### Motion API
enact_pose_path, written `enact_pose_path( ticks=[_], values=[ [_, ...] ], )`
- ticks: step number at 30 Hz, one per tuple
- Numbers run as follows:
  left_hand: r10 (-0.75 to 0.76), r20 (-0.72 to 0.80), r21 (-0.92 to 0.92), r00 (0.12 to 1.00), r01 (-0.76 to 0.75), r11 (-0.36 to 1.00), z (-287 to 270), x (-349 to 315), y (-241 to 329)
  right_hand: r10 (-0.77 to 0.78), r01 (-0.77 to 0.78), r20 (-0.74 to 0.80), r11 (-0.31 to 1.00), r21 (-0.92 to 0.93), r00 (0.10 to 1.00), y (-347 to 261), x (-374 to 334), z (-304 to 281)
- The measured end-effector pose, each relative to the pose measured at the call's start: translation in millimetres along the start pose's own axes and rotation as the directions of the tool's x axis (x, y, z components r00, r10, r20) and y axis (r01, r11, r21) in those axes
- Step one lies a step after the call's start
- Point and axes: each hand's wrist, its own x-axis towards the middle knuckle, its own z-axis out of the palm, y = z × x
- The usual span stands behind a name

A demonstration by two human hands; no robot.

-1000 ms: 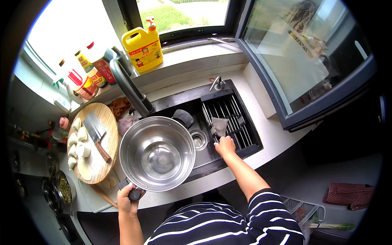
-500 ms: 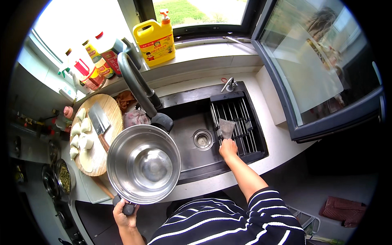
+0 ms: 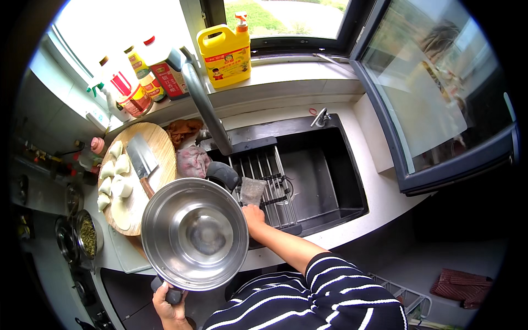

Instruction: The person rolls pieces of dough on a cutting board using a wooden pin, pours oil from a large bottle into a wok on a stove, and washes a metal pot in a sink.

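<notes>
My left hand (image 3: 169, 309) is closed round the near dark handle of a steel pot (image 3: 193, 231). The pot is tilted so its shiny inside shows, and it hangs over the counter's front edge and the sink's left end. Its far dark handle (image 3: 223, 175) points toward the tap. My right hand (image 3: 253, 215) is closed on a small grey mesh-like scrubbing pad (image 3: 252, 191), just right of the pot's rim. Pad and hand are over a black drying rack (image 3: 283, 190) with metal bars, lying across the left part of the dark sink (image 3: 335, 220). The right fingertips are partly hidden.
A round wooden board (image 3: 162, 137) at left bears a cleaver (image 3: 142, 157) and several white dough pieces (image 3: 121, 186). The dark tap (image 3: 206, 104) arches over the sink. Bottles and a yellow jug (image 3: 225, 58) line the sill. An open window pane (image 3: 434, 99) juts in at right.
My right hand, the pad and the drying rack have moved left across the sink, baring its right part and covering the drain. The pot has shifted slightly nearer to me.
</notes>
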Motion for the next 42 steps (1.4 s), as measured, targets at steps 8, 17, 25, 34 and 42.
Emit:
enact_pose_path(
  ticks=[8,17,25,34,42],
  values=[
    [-0.031,0.011,0.019,0.999,0.031,0.999,-2.1,-14.9,11.8,-0.123,0.209,-0.176,0.731,0.649,0.977,2.6,72.6,191.1],
    [-0.062,0.053,0.076,0.997,0.058,0.995,28.9,-4.7,-2.5,-0.174,0.176,-0.025,0.977,0.120,0.984,36.2,-34.6,-49.2],
    [-0.279,0.404,0.340,0.871,0.140,0.930,155.7,6.9,-56.8,0.395,0.003,-0.073,0.176,0.984,0.916,210.2,-67.6,-213.7],
    [-0.534,0.312,0.395,0.786,0.404,0.825,239.7,34.0,-181.1,0.320,-0.024,-0.149,0.477,0.878,0.936,320.0,-6.2,-255.9],
    [-0.516,0.316,0.223,0.797,0.466,0.856,247.4,76.5,-281.6,0.195,-0.085,-0.475,0.966,0.242,0.858,291.1,58.7,-274.4]
  ],
)
